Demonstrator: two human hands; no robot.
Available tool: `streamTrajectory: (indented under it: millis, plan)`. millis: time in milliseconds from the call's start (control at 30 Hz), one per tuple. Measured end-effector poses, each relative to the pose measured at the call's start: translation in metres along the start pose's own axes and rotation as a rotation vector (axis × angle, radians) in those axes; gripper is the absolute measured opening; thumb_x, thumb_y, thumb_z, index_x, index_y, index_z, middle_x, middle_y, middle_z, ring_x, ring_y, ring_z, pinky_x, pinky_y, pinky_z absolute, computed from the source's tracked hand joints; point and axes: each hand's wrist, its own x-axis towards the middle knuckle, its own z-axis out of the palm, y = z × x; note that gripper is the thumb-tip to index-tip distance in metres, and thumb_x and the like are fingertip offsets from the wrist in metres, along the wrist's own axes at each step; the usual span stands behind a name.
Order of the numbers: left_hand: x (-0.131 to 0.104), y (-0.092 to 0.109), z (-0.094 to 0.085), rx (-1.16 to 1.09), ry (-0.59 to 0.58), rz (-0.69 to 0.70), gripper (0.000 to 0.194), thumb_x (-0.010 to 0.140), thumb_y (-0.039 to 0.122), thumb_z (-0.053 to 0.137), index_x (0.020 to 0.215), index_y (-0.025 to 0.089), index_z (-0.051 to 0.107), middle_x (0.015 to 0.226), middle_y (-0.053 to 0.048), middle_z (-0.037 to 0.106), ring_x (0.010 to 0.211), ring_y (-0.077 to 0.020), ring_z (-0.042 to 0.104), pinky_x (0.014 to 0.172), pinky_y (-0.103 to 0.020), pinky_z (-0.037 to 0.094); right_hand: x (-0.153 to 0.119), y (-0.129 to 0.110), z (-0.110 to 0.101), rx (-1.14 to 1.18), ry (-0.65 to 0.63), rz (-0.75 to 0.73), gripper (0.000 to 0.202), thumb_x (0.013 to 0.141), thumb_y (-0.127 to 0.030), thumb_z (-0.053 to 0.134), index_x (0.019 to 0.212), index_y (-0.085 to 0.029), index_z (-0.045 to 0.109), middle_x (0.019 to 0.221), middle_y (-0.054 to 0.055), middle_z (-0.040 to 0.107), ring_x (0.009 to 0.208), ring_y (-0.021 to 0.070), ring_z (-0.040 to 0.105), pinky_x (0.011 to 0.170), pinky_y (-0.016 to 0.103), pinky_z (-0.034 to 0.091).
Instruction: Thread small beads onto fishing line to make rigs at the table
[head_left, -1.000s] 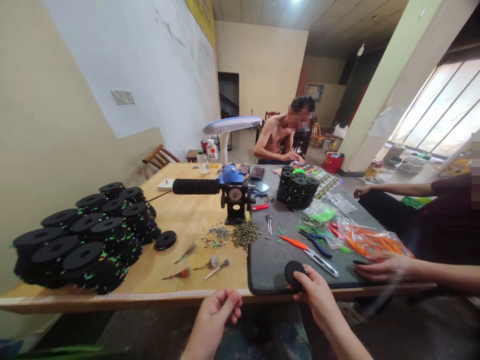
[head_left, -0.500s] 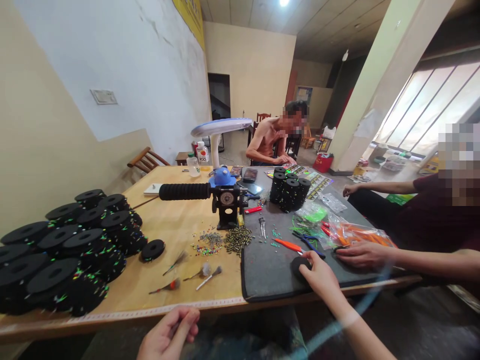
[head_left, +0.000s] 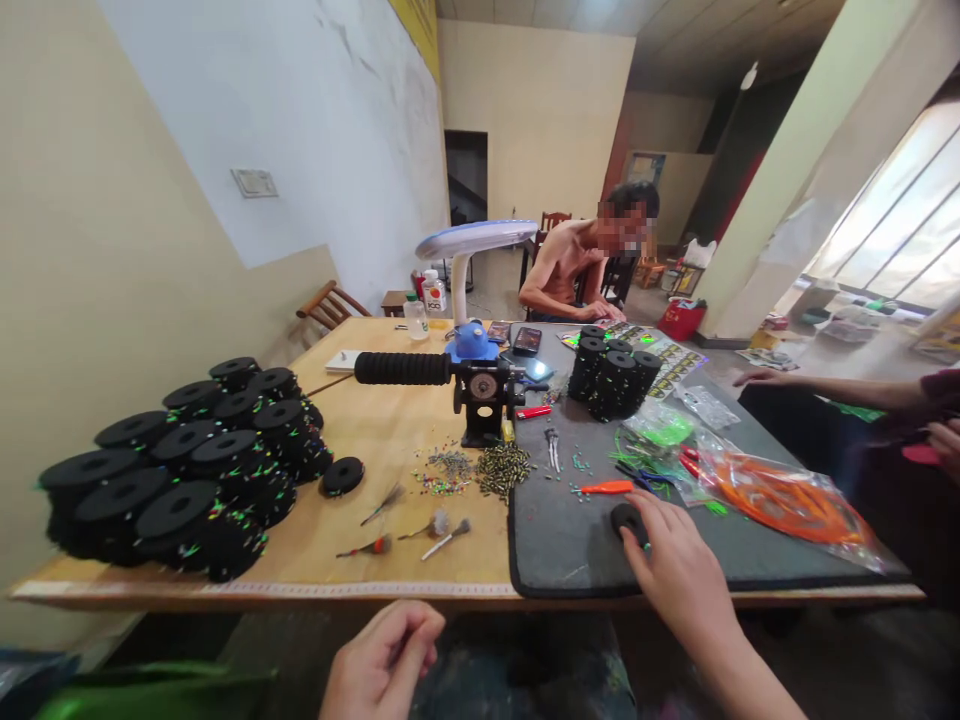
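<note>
My right hand [head_left: 679, 555] is closed on the near edge of a small black foam spool [head_left: 627, 518] on the grey mat [head_left: 555, 560]. Just beyond its fingers lies an orange-handled tool [head_left: 607, 488]. My left hand [head_left: 386, 655] is held in a pinch in front of the table's edge; whatever may be between its fingers is too small to make out. Several brushes, one of them a white-handled brush [head_left: 448, 537], lie on the wood beyond the left hand. Small beads [head_left: 502, 468] are heaped near the mat's left edge.
Stacked black foam spools [head_left: 180, 510] fill the table's left side. A black-handled device [head_left: 480, 390] and a blue-white lamp [head_left: 469, 335] stand centrally. More spools [head_left: 615, 375], green strands [head_left: 667, 428] and bagged orange strands [head_left: 780, 490] occupy the mat. Two people sit nearby.
The view has turned, moving the table's contents rightward. The co-worker's hand has drawn back from the mat, uncovering the bagged orange strands. My right hand stays at the foam spool.
</note>
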Motion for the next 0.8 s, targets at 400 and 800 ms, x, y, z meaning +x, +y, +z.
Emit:
streamTrajectory:
  millis: [400,800]
  plan:
    - [-0.002,0.009,0.031,0.303,-0.185,0.399,0.021,0.093,0.016,0.043,0.082,0.020,0.061,0.075,-0.005,0.065,0.069,-0.0166,0.063,0.064,-0.023,0.050,-0.049,-0.111,0.043,0.814,-0.732,-0.049,0.022,0.077,-0.017,0.056,0.098,-0.018,0.062,0.063,-0.002,0.065,0.056,0.0125,0.059,0.053,0.018,0.042]
    - [0.020,-0.013,-0.005,0.151,0.085,-0.096,0.026,0.086,0.042,0.054,0.079,0.020,0.066,0.072,-0.004,0.065,0.068,-0.0200,0.060,0.065,-0.027,0.047,-0.079,-0.066,0.061,0.865,-0.604,0.213,0.029,0.087,-0.041,0.048,0.068,-0.020,0.050,0.049,-0.006,0.048,0.047,0.0106,0.044,0.049,0.020,0.033]
